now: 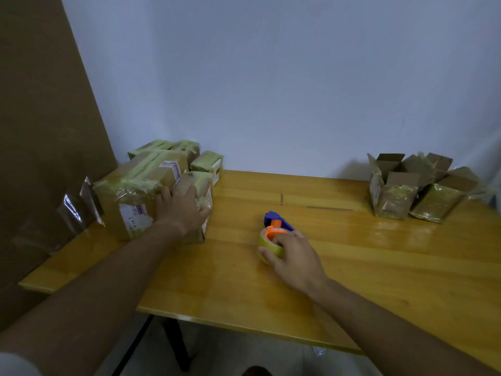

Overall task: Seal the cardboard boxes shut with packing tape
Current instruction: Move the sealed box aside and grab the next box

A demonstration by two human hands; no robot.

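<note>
A blue and orange tape dispenser (278, 221) with a yellowish tape roll (267, 242) lies on the wooden table (352, 267) near its middle. My right hand (292, 256) grips the roll, thumb on its left side and fingers over the top. My left hand (181, 207) lies on a small taped cardboard box (198, 191) at the left, fingers spread over its top and front. That box stands against a larger taped box (135, 196) with shipping labels. Two open cardboard boxes (393, 191) (447, 196), flaps up, stand at the far right.
More taped boxes (206, 162) are stacked behind the large one near the wall. A tall brown board (40, 131) leans at the left, with crumpled clear tape (76, 207) stuck near it. The table's front edge runs diagonally; a dark table leg (173, 343) shows below.
</note>
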